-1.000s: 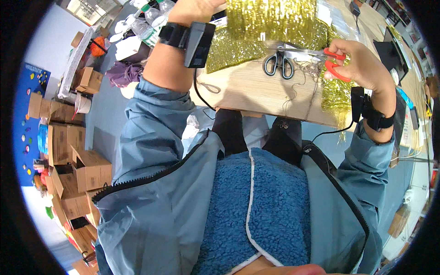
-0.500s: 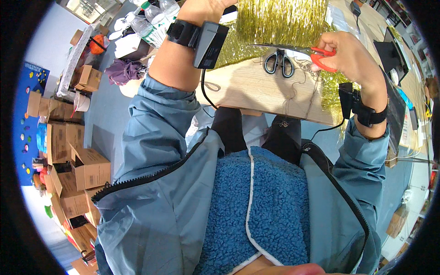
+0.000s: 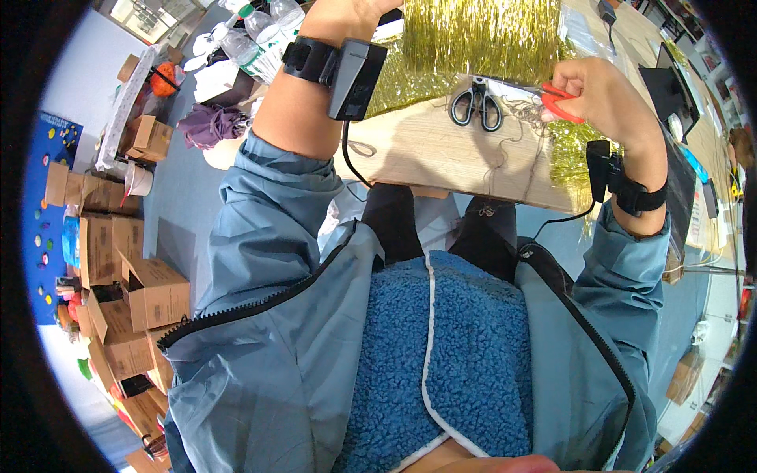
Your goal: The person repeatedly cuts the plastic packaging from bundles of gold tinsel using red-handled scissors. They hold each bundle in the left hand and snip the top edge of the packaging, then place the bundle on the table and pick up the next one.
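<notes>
A curtain of gold tinsel fringe (image 3: 481, 35) hangs over the table at the top of the view, its upper part outside the frame. My left hand (image 3: 359, 12) is at the top edge beside the fringe; its fingers are mostly cut off, so their grip cannot be seen. My right hand (image 3: 603, 94) is closed around the red handles of a pair of scissors (image 3: 561, 107). Their blades point left along the fringe's lower edge and are partly hidden by it. Just below, black-handled scissors (image 3: 475, 108) lie on the wooden table (image 3: 418, 154).
More gold tinsel (image 3: 572, 142) drapes over the table's right edge. Loose dark threads (image 3: 516, 138) lie near the black scissors. Plastic bottles (image 3: 240, 47) and a purple folded umbrella (image 3: 206, 124) are at upper left. Cardboard boxes (image 3: 158, 292) are stacked on the left.
The red scissors' handles look closer together, and less of the blades shows below the fringe. The fringe and both hands have otherwise barely shifted.
</notes>
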